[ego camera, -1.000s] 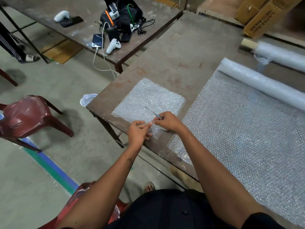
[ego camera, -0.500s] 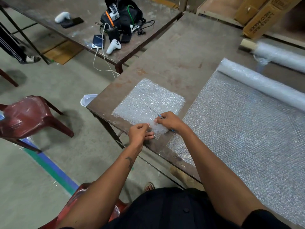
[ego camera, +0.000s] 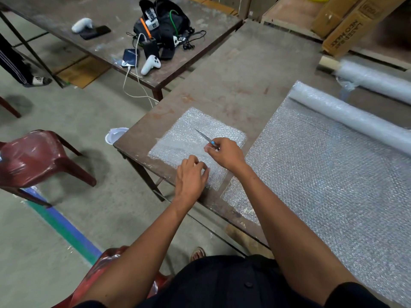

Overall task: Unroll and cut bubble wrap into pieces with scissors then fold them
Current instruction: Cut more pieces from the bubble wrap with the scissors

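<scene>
1. a cut piece (ego camera: 195, 141) of bubble wrap lies flat at the near left corner of the table (ego camera: 244, 81), its near edge close to the table's front edge.
2. the right hand (ego camera: 226, 153) is over the piece's near right part, fingers curled round the scissors (ego camera: 205, 137); only a blue bit of handle shows at the knuckles, and the blades point up and to the left over the middle of the piece.
3. the blades look closed together, though they are too thin to say for sure.
4. the thumb and forefinger of the right hand also seem to nip a bit of film at the fingertips; i cannot tell clearly.
5. the left hand (ego camera: 192, 176) sits on the near edge of the piece, just left of and below the right hand, fingers bent and pinching the wrap's edge.
6. the two hands are near each other but not touching.
7. to the right, apart from the piece by a narrow strip of bare table, a wide sheet (ego camera: 333, 174) runs out from the roll (ego camera: 347, 116) at its far end.
8. a second roll (ego camera: 373, 78) on a card core lies farther back.
9. a red chair (ego camera: 37, 156) stands on the floor to the left.
</scene>
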Demonstrator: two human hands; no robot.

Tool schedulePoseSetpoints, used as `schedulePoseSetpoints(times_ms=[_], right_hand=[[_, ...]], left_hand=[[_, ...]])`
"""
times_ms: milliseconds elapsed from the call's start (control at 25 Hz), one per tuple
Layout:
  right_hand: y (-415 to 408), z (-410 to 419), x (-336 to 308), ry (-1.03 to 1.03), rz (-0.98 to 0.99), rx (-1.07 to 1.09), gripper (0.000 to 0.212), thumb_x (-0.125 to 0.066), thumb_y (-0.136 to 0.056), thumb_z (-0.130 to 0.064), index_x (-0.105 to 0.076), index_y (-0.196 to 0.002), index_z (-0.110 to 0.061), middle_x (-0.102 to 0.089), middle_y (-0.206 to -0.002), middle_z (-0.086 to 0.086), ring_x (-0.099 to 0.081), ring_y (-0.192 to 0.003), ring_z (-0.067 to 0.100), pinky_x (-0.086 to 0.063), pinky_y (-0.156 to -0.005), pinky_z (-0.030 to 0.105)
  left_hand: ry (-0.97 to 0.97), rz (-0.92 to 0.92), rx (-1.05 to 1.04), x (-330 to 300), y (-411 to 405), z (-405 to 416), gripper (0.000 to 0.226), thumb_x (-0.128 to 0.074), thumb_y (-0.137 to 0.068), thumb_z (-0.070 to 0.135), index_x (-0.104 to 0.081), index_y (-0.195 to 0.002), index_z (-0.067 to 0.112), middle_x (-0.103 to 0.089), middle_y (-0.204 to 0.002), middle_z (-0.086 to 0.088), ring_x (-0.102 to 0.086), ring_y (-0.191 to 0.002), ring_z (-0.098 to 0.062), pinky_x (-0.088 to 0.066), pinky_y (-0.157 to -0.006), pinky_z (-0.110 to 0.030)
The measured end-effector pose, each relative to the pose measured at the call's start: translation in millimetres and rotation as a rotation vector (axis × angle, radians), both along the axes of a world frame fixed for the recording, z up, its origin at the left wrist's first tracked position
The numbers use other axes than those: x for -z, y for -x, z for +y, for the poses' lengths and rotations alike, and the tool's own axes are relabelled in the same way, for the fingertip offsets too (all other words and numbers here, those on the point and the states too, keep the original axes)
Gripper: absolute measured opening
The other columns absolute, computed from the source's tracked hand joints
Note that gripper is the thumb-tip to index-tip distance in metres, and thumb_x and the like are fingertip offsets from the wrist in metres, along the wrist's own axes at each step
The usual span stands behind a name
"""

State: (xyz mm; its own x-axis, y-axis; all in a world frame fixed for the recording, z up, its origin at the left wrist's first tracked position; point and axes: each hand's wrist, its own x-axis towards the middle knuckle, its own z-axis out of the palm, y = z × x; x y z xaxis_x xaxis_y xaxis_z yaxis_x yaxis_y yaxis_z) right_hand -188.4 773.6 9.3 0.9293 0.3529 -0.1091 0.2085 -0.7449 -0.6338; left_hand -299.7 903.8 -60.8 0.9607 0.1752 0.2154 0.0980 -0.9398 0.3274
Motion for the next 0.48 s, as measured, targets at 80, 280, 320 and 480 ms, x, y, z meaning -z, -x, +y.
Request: schedulePoseSetpoints(times_ms=[80, 280, 320, 480], right_hand=[[-4, -2, -6, -0.023, -0.043, 0.033, 0.024, -0.069, -0.098, -0.045, -0.078, -0.098, -0.023, -0.075, -0.088, -0.004, -0.068, -0.083, 0.019, -0.047, -0.065, 0.031], [-27, -13, -38, -0.183, -0.047, 0.216, 0.032, -0.069, -0.097, -0.05, -0.072, -0.091, -0.018, -0.066, -0.073, -0.008, -0.062, -0.071, 0.016, -0.047, -0.067, 0.036], [-33, -17, -48, -0.216, -0.066, 0.254, 0.031, -0.07, -0.097, -0.049, -0.074, -0.094, -0.017, -0.068, -0.075, -0.006, -0.065, -0.074, 0.019, -0.051, -0.07, 0.039], [-34, -38, -93, -0.231, -0.321, 0.309, 0.027, -0.066, -0.098, -0.047, -0.07, -0.094, -0.021, -0.063, -0.074, -0.01, -0.062, -0.074, 0.018, -0.05, -0.067, 0.039]], left_hand=[[0.046, 0.128, 0.105, 6, -6, 3, 0.034, -0.069, -0.099, 0.044, -0.068, -0.126, 0.024, -0.049, -0.149, -0.002, -0.048, -0.135, -0.025, -0.042, -0.107, -0.043], [0.046, 0.225, 0.145, 14, -4, 10, 0.062, -0.051, -0.105, 0.057, -0.038, -0.159, 0.03, -0.03, -0.169, -0.006, -0.028, -0.156, -0.024, -0.026, -0.123, -0.052], [0.025, 0.233, 0.155, 14, -4, 11, 0.062, -0.048, -0.106, 0.058, -0.038, -0.16, 0.03, -0.03, -0.169, -0.007, -0.028, -0.156, -0.024, -0.025, -0.123, -0.052], [0.073, 0.243, 0.118, 6, -10, 8, 0.06, -0.039, -0.107, 0.063, -0.047, -0.154, 0.028, -0.037, -0.165, -0.007, -0.032, -0.154, -0.024, -0.023, -0.123, -0.051]])
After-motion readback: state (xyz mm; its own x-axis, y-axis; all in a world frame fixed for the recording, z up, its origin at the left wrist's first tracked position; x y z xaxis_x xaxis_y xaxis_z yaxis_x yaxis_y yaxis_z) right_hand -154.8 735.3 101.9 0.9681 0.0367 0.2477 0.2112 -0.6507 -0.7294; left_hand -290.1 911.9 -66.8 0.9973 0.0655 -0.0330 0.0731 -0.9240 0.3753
